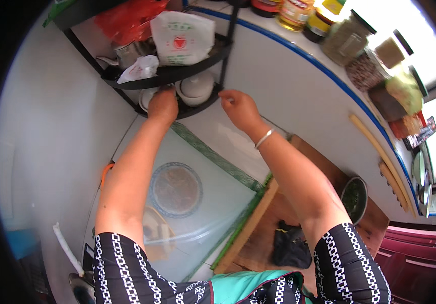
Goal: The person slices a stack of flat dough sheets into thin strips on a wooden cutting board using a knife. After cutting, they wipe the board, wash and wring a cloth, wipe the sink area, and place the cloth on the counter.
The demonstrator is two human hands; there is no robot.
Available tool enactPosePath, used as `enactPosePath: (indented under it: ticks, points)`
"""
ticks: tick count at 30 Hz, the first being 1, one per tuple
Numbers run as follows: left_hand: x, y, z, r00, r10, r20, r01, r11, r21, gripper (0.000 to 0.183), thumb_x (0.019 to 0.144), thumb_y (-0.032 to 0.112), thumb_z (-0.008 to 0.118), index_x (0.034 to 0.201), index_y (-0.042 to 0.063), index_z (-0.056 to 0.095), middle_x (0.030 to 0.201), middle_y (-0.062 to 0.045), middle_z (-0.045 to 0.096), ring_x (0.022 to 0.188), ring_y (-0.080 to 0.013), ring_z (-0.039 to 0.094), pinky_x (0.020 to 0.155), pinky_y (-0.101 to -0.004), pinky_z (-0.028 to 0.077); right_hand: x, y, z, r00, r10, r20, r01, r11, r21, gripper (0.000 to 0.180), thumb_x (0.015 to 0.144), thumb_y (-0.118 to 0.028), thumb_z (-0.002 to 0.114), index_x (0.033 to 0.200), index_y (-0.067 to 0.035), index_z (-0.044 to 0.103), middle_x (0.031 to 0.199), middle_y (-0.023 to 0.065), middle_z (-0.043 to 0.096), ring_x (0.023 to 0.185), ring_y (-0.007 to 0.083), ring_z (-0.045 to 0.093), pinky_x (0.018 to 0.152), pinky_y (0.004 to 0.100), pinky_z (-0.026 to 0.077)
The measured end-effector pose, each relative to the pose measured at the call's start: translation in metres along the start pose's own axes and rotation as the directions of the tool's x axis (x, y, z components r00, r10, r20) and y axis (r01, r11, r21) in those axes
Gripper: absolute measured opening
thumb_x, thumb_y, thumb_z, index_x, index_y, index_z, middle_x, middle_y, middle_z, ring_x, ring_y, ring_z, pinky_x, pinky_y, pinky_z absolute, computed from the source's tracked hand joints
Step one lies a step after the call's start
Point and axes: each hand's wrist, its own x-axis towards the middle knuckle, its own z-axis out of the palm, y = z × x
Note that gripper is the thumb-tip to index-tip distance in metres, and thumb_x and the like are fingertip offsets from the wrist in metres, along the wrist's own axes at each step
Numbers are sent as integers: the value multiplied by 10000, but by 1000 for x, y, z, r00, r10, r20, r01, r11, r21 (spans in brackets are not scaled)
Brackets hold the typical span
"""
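A black corner rack [187,78] stands in the corner ahead of me. My left hand [163,104] reaches into its lower tier, between two white vessels. Its fingers are partly hidden under the shelf above, so any grip is unclear. To its left is a white ceramic vessel [145,99], partly covered by the hand. A white lidded pot [196,89] stands just right of it. At the right end of that tier, my right hand [240,110] has its fingers curled, the tips at the rack's rim; whether they grip it cannot be seen.
The tier above holds a white printed bag [183,38], a red plastic bag [130,21] and a metal vessel [126,53]. Jars and bottles [349,41] line the ledge at right. Below lie a transparent sheet [218,212], a wooden board [256,228] and a bowl of greens [354,200].
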Motion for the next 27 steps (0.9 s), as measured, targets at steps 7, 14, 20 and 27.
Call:
enactPosePath:
  ticks: [7,14,20,27]
  points:
    - [32,-67,8,973,-112,-202,109,994,-24,361,939,219,369,1267,108,474,1230,-209,532,1122,-371,532,893,-443,465,80,8,92,961,-276,11,249,851,-462,296,801,-176,612,1071,-55,611,1061,204,592,868,351,612,792,421,505]
    - [38,-84,22,997,-71,-31,74,991,113,517,758,154,617,1248,41,501,1311,-197,472,1231,-384,428,1018,-468,374,111,32,117,925,-380,3,300,725,-620,216,788,-186,606,920,-22,654,895,187,647,842,347,620,758,432,512]
    - [3,-68,-23,996,34,-84,-29,998,52,304,726,137,633,1029,99,629,1059,-166,607,917,-375,597,765,-460,497,83,-7,81,942,-331,58,308,782,-542,206,765,-132,607,956,-75,663,894,179,638,799,336,617,732,410,517]
    - [-49,30,-25,963,252,96,-244,966,-81,179,721,101,613,898,85,629,894,-159,594,796,-361,608,682,-446,491,-6,13,11,977,-207,39,202,861,-466,190,745,-54,607,932,-36,637,900,170,590,825,361,597,737,430,504]
